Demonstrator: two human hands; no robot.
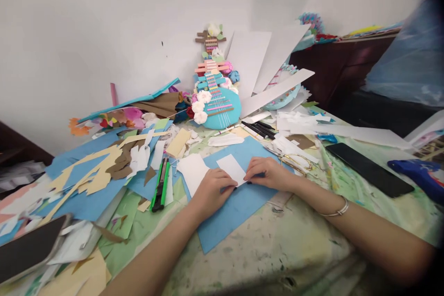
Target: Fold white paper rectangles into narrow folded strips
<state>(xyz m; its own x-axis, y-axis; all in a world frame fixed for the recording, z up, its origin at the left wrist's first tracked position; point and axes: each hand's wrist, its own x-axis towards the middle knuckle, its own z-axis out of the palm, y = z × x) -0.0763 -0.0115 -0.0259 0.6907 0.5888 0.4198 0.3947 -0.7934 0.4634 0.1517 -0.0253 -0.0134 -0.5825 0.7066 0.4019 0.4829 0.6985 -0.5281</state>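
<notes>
A small white rectangle of paper [229,165] lies over a blue sheet [225,227] in front of me. My left hand [215,188] is closed in a pinch at the paper's near left corner. At its near right corner my right hand [269,174], with a bracelet on the wrist, pinches too. The paper's near edge runs between my fingertips, which are close together. Small dark spots show by both thumbs; I cannot make out what they are. A larger white cut-out [192,172] sits just beyond my left hand, partly on the blue sheet.
Left of the hands lies a green utility knife [161,185] beside paper scraps [121,166]. Black pens [258,129] and scissors [294,161] lie beyond my right hand. A phone [369,169] and a blue tool [418,176] are at right. A turquoise paper instrument [222,110] leans on the wall.
</notes>
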